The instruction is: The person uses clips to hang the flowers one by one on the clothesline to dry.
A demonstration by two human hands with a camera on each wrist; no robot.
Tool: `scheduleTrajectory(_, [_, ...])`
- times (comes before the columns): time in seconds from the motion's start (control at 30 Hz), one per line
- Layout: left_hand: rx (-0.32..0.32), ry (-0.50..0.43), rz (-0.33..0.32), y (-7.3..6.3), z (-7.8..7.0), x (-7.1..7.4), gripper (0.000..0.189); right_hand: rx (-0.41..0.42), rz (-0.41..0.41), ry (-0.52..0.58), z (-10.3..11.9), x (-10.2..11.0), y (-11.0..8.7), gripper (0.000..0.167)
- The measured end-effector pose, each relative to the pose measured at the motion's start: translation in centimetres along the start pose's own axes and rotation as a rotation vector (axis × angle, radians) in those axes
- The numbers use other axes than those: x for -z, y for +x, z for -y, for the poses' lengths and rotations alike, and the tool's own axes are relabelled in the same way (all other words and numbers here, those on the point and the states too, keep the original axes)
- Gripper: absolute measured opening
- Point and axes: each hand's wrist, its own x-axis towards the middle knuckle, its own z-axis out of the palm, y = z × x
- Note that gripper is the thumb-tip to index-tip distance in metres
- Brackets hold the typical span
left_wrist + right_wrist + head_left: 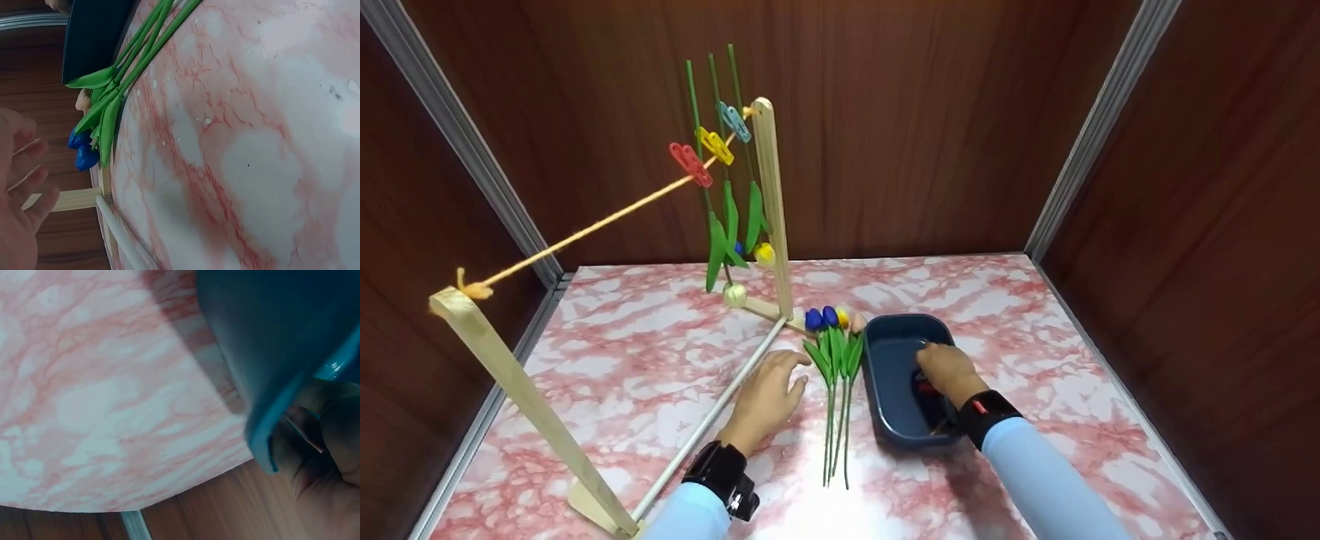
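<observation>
While the left hand (769, 394) hung loosely spread, green-stemmed flowers (836, 352), blue, yellow and peach, lay beside it on the surface (1057, 420). The right hand (949, 369) was inside the dark blue tub (896, 375), its hold unclear.

left hand (769, 391): fingers (789, 358) relaxed, thumb (798, 387) apart | right hand (949, 369): arm (1046, 476) extended, fingers curled (tips partly hidden)

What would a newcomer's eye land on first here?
Probably the three hanging tulips, upside down on the cord near the far wooden post, with red, yellow and blue clothespins. Next, the tulip bunch lying on the marbled table between the left hand and the dark blue tray, where the right hand dips in.
</observation>
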Motion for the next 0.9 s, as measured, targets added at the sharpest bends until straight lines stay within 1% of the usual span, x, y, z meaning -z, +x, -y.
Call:
scheduleTrajectory(0.07, [-0.008,-0.006,-0.004,-0.2,0.0,-0.2,0.023,0.001,-0.017,-0.001,0.0,-0.2,0.0,0.008])
scheduleTrajectory(0.13, [-0.002,-0.019,-0.012,-0.4,0.1,-0.3,0.022,0.006,-0.031,0.013,0.0,-0.4,0.0,0.009])
scheduleTrajectory(0.2, [0.008,-0.030,-0.022,-0.8,0.1,-0.5,0.022,0.017,-0.037,0.024,0.0,-0.7,0.0,0.009])
scheduleTrajectory(0.27, [0.017,-0.039,-0.021,-1.0,0.2,-0.6,0.022,0.026,-0.036,0.029,-0.1,-0.8,-0.1,0.005])
scheduleTrajectory(0.33, [0.021,-0.049,-0.016,-1.3,0.2,-0.7,0.021,0.040,-0.039,0.020,-0.1,-0.9,0.0,0.005])
scheduleTrajectory(0.43, [0.030,-0.066,-0.009,-1.3,0.2,-0.4,0.022,0.040,-0.056,0.038,0.0,-0.4,0.2,0.005])
scheduleTrajectory(0.47, [0.036,-0.073,-0.008,-1.2,0.1,-0.3,0.022,0.038,-0.075,0.061,-0.1,-0.1,0.3,0.004])
scheduleTrajectory(0.53, [0.039,-0.086,-0.013,-1.0,-0.2,0.0,0.024,0.027,-0.135,0.139,0.0,0.9,0.4,0.005])
scheduleTrajectory(0.6, [0.051,-0.108,-0.019,-0.7,-0.7,0.3,0.025,0.020,-0.225,0.251,0.4,2.0,0.4,0.008])
scheduleTrajectory(0.67, [0.050,-0.154,-0.055,-0.4,-1.4,0.7,0.027,0.028,-0.335,0.372,0.9,3.3,0.4,0.013])
scheduleTrajectory(0.73, [0.051,-0.217,-0.100,-0.1,-2.2,1.1,0.028,0.026,-0.415,0.491,1.6,4.6,0.3,0.020])
scheduleTrajectory(0.77, [0.051,-0.254,-0.124,0.0,-2.7,1.3,0.028,0.028,-0.446,0.550,2.1,5.3,0.1,0.024])
scheduleTrajectory(0.83, [0.047,-0.332,-0.163,0.4,-3.8,1.8,0.030,0.044,-0.478,0.656,3.2,6.6,-0.3,0.029])
scheduleTrajectory(0.9, [0.034,-0.392,-0.169,0.8,-4.9,2.2,0.033,0.078,-0.476,0.750,4.4,7.8,-0.9,0.033])
